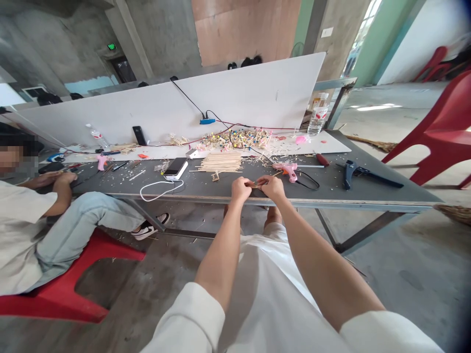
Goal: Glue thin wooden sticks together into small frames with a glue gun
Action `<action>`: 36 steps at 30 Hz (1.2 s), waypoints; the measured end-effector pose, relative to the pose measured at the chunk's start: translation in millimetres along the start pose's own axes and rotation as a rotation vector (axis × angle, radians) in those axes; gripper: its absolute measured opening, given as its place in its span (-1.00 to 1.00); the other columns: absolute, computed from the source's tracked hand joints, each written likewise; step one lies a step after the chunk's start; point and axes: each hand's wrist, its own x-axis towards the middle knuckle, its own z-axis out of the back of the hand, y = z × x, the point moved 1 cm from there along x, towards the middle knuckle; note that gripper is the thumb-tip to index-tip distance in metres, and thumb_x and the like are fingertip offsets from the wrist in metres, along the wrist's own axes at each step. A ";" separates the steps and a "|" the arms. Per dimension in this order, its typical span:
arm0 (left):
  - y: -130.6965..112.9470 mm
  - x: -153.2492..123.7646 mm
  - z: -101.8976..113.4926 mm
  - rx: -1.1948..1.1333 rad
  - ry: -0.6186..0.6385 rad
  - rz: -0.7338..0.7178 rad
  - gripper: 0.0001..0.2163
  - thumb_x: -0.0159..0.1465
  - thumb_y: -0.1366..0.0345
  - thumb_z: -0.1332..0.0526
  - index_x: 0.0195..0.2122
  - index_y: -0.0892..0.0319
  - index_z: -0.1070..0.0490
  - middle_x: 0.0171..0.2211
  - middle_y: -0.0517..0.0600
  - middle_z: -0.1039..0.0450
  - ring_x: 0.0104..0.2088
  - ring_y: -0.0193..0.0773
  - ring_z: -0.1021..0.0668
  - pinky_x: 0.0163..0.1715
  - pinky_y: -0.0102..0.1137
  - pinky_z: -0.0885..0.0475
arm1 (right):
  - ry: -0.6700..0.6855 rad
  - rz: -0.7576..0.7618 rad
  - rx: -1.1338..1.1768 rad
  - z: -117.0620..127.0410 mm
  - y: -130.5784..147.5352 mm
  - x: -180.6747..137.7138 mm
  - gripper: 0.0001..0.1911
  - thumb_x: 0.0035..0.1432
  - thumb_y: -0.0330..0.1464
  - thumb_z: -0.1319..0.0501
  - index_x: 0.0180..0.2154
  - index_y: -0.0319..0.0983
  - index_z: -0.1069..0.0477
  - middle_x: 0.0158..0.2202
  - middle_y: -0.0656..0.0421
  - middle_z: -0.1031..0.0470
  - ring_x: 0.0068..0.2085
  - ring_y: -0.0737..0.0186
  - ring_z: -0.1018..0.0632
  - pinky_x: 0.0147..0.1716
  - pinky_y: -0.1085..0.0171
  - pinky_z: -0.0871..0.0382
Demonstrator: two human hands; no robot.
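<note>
My left hand (242, 190) and my right hand (272, 188) meet at the front edge of the grey table (324, 189). Both are closed, with the fingertips pinched on a small wooden piece (256, 186) between them; its exact shape is mostly hidden. Just beyond them lies a row of thin wooden sticks (220, 163), and a small wooden frame (215, 176) sits at its near side. A pink glue gun (287, 169) rests right behind my right hand, its black cord curling to the right.
A blue-handled cutter (350, 174) and a red-handled tool (322, 160) lie to the right. Left are a phone (176, 166) and white cable (143, 192). Colourful small pieces (239, 139) heap before a white panel (257, 93), near a bottle (318, 115). A co-worker (22, 220) sits left.
</note>
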 end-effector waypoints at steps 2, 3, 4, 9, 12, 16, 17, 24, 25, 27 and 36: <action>-3.1 -1.3 -1.4 -0.013 -0.029 0.049 -0.76 0.14 0.55 -0.25 -0.29 0.16 -0.66 -0.25 0.04 -0.63 -0.25 -0.21 -0.60 -0.15 -0.35 -0.49 | -0.012 -0.021 -0.002 -0.2 0.8 -2.9 -0.71 -0.07 -0.51 -0.31 -0.26 -0.15 -0.65 -0.35 0.21 -0.70 -0.23 0.14 -0.67 -0.16 0.27 -0.48; -4.6 -1.6 -2.0 -0.026 -0.032 0.071 -0.77 0.15 0.55 -0.25 -0.29 0.16 -0.66 -0.24 0.05 -0.64 -0.24 -0.19 -0.61 -0.14 -0.34 -0.49 | -0.016 -0.029 0.000 0.0 1.1 -4.3 -0.71 -0.06 -0.51 -0.31 -0.25 -0.15 -0.65 -0.35 0.21 -0.70 -0.23 0.14 -0.67 -0.16 0.27 -0.48; -5.9 -1.7 -2.5 -0.037 -0.033 0.092 -0.78 0.15 0.54 -0.25 -0.28 0.15 -0.65 -0.24 0.05 -0.65 -0.23 -0.18 -0.62 -0.14 -0.33 -0.50 | -0.020 -0.038 0.001 0.4 1.6 -5.4 -0.70 -0.06 -0.50 -0.31 -0.24 -0.15 -0.64 -0.35 0.21 -0.70 -0.24 0.13 -0.67 -0.16 0.26 -0.48; -11.0 -7.2 -5.3 -0.037 -0.117 0.147 -0.81 0.17 0.52 -0.27 -0.28 0.15 -0.63 -0.23 0.10 -0.66 -0.21 -0.11 -0.63 -0.15 -0.28 -0.50 | -0.051 -0.091 -0.011 -1.0 6.7 -9.7 -0.69 -0.05 -0.50 -0.30 -0.22 -0.15 -0.64 -0.32 0.17 -0.70 -0.21 0.09 -0.67 -0.17 0.25 -0.48; -12.3 -15.4 -7.5 -0.031 -0.208 0.144 -0.82 0.19 0.50 -0.25 -0.30 0.15 -0.63 -0.25 0.11 -0.64 -0.25 -0.12 -0.62 -0.15 -0.28 -0.50 | -0.103 -0.117 -0.023 -6.3 10.1 -14.4 -0.69 -0.05 -0.49 -0.29 -0.22 -0.14 -0.63 -0.31 0.16 -0.71 -0.20 0.07 -0.67 -0.16 0.23 -0.49; -13.4 -26.1 -8.1 -0.055 -0.223 0.099 -0.79 0.21 0.50 -0.25 -0.24 0.16 -0.64 -0.23 0.11 -0.65 -0.25 -0.13 -0.63 -0.10 -0.24 -0.52 | -0.212 -0.098 -0.020 -12.1 11.6 -23.0 -0.74 -0.03 -0.45 -0.30 -0.26 -0.11 -0.62 -0.33 0.16 -0.70 -0.24 0.06 -0.67 -0.18 0.21 -0.50; -14.0 -28.3 -7.5 -0.064 -0.204 0.086 -0.77 0.21 0.51 -0.25 -0.19 0.15 -0.65 -0.20 0.11 -0.65 -0.22 -0.11 -0.63 -0.07 -0.23 -0.53 | -0.224 -0.098 -0.016 -12.5 11.5 -24.9 -0.75 -0.03 -0.45 -0.30 -0.26 -0.11 -0.62 -0.34 0.15 -0.70 -0.24 0.06 -0.67 -0.18 0.21 -0.50; -21.9 -39.1 2.6 -0.071 -0.077 0.020 -0.63 0.20 0.44 -0.37 0.05 0.14 -0.60 -0.04 0.14 -0.63 0.01 -0.02 -0.60 0.07 -0.14 -0.50 | -0.189 -0.095 0.015 -9.5 10.2 -34.3 -0.79 0.01 -0.43 -0.30 -0.26 -0.11 -0.62 -0.35 0.16 -0.70 -0.26 0.06 -0.68 -0.18 0.20 -0.51; -23.0 -39.9 3.8 -0.071 -0.069 0.002 -0.62 0.19 0.43 -0.40 0.05 0.14 -0.60 -0.03 0.15 -0.63 0.03 0.00 -0.59 0.08 -0.13 -0.49 | -0.184 -0.085 0.017 -9.0 10.4 -35.3 -0.79 0.02 -0.43 -0.30 -0.27 -0.11 -0.62 -0.35 0.16 -0.70 -0.26 0.07 -0.69 -0.18 0.20 -0.51; -24.4 -40.9 5.7 -0.069 -0.058 -0.021 -0.64 0.18 0.41 -0.42 0.03 0.14 -0.60 -0.03 0.15 -0.63 0.05 0.02 -0.58 0.09 -0.11 -0.48 | -0.166 -0.081 0.014 -7.8 11.3 -37.1 -0.79 0.03 -0.44 -0.29 -0.28 -0.10 -0.62 -0.34 0.16 -0.70 -0.25 0.07 -0.69 -0.17 0.20 -0.51; -20.8 -42.1 6.6 -0.079 -0.066 -0.046 -0.65 0.15 0.47 -0.44 -0.01 0.17 -0.61 -0.01 0.14 -0.62 0.03 0.01 -0.57 0.07 -0.12 -0.48 | -0.076 -0.076 0.029 1.1 20.4 -41.0 -0.77 0.11 -0.47 -0.25 -0.25 -0.12 -0.65 -0.27 0.14 -0.72 -0.20 0.07 -0.70 -0.15 0.21 -0.50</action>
